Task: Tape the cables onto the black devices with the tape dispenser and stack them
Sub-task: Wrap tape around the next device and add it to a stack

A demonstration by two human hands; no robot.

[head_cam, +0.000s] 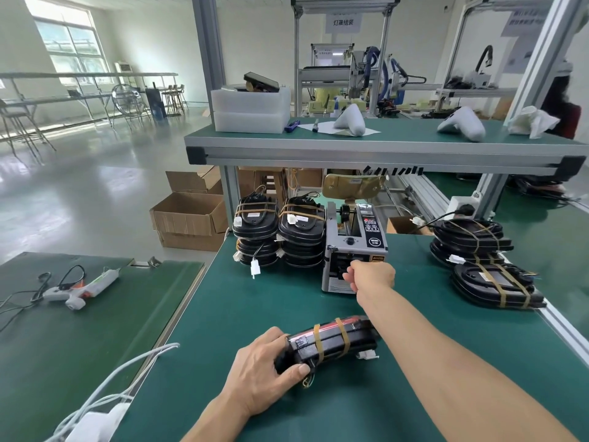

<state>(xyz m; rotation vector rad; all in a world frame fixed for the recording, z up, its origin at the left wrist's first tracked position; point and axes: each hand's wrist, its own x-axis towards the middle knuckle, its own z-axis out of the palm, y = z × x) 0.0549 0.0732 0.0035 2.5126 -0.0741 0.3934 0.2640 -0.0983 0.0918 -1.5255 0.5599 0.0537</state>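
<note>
On the green counter (318, 301), the left hand (264, 374) grips the near end of a black device (331, 341). Its thumb lies curled over the device's front edge and its fingers (274, 338) wrap the top. The device lies flat, with two bands of tan tape across its middle and a white connector (368, 355) poking out at its right side. The right hand (371, 275) reaches forward to the grey tape dispenser (353, 247), its fingers curled at the dispenser's front slot; whether they pinch tape I cannot tell. Two stacks of taped devices (279, 231) stand just left of the dispenser. More devices (484, 263) are piled at the counter's right edge.
</note>
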